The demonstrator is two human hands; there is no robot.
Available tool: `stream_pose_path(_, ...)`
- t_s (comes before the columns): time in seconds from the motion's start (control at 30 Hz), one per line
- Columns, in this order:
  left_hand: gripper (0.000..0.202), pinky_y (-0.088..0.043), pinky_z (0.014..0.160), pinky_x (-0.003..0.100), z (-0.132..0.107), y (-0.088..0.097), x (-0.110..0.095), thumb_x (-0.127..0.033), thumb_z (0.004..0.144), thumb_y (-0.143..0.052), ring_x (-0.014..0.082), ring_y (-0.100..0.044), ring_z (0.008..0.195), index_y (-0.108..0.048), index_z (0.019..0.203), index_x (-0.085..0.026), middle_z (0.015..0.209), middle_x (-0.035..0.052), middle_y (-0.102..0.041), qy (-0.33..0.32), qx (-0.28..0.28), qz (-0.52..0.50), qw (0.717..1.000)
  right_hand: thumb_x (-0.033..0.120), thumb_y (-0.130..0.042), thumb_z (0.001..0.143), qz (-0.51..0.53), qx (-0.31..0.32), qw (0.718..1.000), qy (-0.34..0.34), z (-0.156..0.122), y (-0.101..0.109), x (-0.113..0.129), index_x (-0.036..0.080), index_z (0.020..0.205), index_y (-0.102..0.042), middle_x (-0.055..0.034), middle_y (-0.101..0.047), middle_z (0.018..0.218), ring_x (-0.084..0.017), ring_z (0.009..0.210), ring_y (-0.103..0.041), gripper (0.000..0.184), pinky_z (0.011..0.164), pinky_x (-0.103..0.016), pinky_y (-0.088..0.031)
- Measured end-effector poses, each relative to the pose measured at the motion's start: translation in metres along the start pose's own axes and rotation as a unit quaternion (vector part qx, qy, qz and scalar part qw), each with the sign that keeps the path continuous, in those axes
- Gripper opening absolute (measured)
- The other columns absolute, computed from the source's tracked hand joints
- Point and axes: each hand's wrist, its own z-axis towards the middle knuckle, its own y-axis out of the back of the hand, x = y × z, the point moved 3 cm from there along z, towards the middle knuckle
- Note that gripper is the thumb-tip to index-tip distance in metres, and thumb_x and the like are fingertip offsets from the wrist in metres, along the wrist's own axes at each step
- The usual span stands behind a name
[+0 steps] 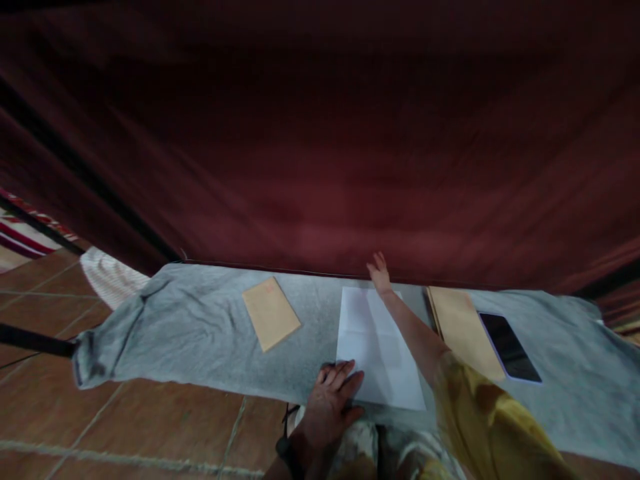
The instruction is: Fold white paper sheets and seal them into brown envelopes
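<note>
A white sheet of paper (367,340) with faint crease lines lies flat on the grey cloth. My left hand (333,400) rests at its lower left corner, fingers stretched and lying flat, the thumb over the paper's edge. Beyond the sheet's far edge, my right hand (380,270) is raised with its fingers apart and nothing in them; its forearm crosses over the right side of the paper. To the left, a single brown envelope (271,313) lies at a slant. Right of the forearm is a stack of brown envelopes (463,320), partly covered by my sleeve.
A phone (510,347) with a dark screen lies beside the envelope stack. The grey cloth (190,333) covers a long, narrow surface. A dark red fabric wall (320,167) rises along its far edge. Black bars (35,340) stand at the left, above a tiled floor (165,427).
</note>
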Motion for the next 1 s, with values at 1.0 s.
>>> stream_pose_path(1.0, 0.035, -0.042, 0.115, 0.042, 0.018, 0.032, -0.029, -0.006, 0.094, -0.047, 0.0231, -0.065, 0.119, -0.070, 0.117, -0.018, 0.124, 0.0103, -0.072, 0.013, 0.021, 0.102, 0.995, 0.012, -0.041, 0.089, -0.200, 0.074, 0.976, 0.041, -0.288, 0.140, -0.045, 0.023, 0.138, -0.063, -0.0091, -0.065, 0.141, -0.024, 0.132, -0.060, 0.055, 0.116, -0.051, -0.047)
